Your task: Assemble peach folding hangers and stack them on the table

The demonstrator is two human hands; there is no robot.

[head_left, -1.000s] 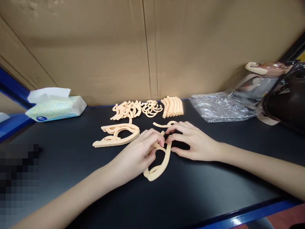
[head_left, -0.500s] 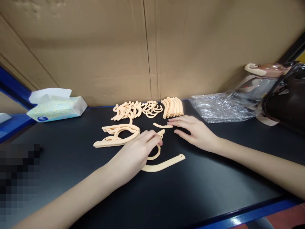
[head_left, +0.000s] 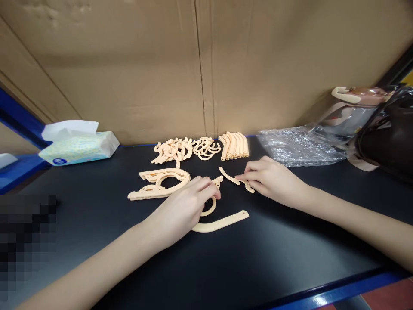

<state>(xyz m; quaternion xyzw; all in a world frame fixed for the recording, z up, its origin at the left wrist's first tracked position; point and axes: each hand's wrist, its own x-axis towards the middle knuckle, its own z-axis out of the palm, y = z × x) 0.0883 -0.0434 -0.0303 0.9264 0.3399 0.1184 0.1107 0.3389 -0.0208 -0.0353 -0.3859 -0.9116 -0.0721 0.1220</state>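
My left hand (head_left: 190, 202) is closed on a beige plastic part of a folding hanger. Its ring-shaped end (head_left: 209, 208) shows below my fingers, and a short end sticks out above them; the grip itself is mostly hidden. Just below lies a long curved hanger arm (head_left: 222, 223), with a hole near its tip. My right hand (head_left: 271, 178) pinches a small curved hanger piece (head_left: 229, 175) near its lower end, by the black tabletop. Left of my left hand rest folded hangers (head_left: 164, 184), stacked together.
Along the back lie a heap of small curved pieces (head_left: 172, 150), several hooks (head_left: 207, 148) and a row of hanger arms (head_left: 235, 145). A tissue pack (head_left: 79, 146) stands left. Clear plastic wrap (head_left: 297, 146) and a dark bag (head_left: 383, 129) occupy the right. Cardboard (head_left: 145, 69) walls the back.
My right hand has moved slightly right and toward me, its fingers closing on the small curved piece, which has shifted right and turned. My left hand has stayed in place.
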